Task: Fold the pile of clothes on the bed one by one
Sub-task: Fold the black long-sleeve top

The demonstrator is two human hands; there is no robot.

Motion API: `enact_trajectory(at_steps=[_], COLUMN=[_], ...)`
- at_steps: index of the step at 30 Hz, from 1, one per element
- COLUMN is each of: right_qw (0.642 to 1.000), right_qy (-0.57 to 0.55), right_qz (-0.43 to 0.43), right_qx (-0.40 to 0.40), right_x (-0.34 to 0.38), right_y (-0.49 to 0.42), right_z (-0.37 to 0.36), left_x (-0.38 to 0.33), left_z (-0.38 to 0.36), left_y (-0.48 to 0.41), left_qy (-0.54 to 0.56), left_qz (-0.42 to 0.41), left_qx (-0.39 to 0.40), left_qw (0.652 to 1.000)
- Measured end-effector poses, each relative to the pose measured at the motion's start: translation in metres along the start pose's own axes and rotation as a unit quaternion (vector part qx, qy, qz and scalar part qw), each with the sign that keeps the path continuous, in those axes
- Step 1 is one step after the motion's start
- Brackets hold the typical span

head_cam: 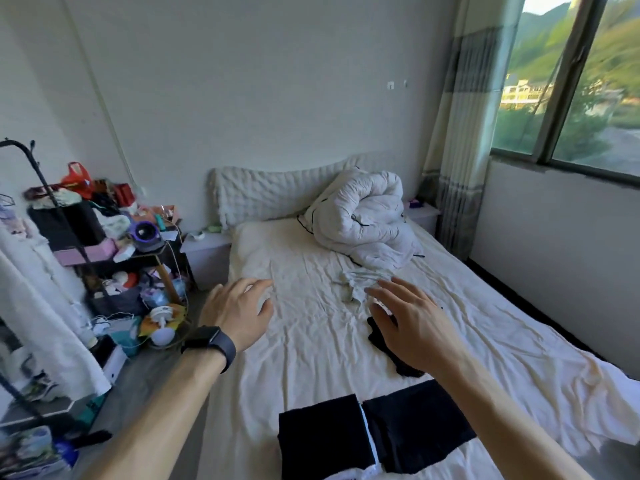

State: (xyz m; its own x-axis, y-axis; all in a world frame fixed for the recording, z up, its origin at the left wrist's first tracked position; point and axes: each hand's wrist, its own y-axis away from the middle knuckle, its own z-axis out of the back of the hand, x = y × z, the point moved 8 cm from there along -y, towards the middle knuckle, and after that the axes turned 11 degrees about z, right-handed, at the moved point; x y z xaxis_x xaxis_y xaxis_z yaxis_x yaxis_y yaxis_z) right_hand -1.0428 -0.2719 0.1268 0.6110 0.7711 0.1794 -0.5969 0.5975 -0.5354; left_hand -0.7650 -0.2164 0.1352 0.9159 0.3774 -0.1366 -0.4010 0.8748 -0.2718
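Left hand (239, 313) and right hand (408, 327) hover spread and empty over the wrinkled cream bedsheet (311, 348). Two flat folded black garments (322, 438) lie at the near edge. A crumpled black garment (376, 339) and a rumpled pale garment (356, 284) seemingly await folding mid-bed.

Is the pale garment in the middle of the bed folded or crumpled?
Crumpled: the pale garment lies bunched in uneven wrinkles on the bed, with ragged edges and no flat layers.

Duvet (363, 216) behind garments (377, 434) on bed (304, 341)
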Motion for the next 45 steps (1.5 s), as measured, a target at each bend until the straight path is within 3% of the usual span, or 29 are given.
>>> enact_trajectory(at_steps=[11,20,32,45], right_qw=[0.997,0.998,0.987,0.952], right_qy=[0.042,0.019,-0.026,-0.042], right_qz=[-0.020,-0.056,-0.136,-0.268], right_qx=[-0.054,0.008,0.081,0.138], right_x=[0.177,0.282,0.289,0.246], right_y=[-0.083,-0.129,-0.236,-0.352], right_z=[-0.051,-0.179,-0.373,-0.526], left_x=[0.210,0.375,0.496,0.524], left_z=[0.083,0.036,-0.104,-0.249], left_y=[-0.029,-0.044,-0.191,-0.394], left_qy=[0.021,0.053,0.011,0.016], left_qz=[-0.051,-0.042,-0.065,-0.127], left_qx=[-0.052,-0.033,0.095,0.213], left_qw=[0.997,0.997,0.993,0.969])
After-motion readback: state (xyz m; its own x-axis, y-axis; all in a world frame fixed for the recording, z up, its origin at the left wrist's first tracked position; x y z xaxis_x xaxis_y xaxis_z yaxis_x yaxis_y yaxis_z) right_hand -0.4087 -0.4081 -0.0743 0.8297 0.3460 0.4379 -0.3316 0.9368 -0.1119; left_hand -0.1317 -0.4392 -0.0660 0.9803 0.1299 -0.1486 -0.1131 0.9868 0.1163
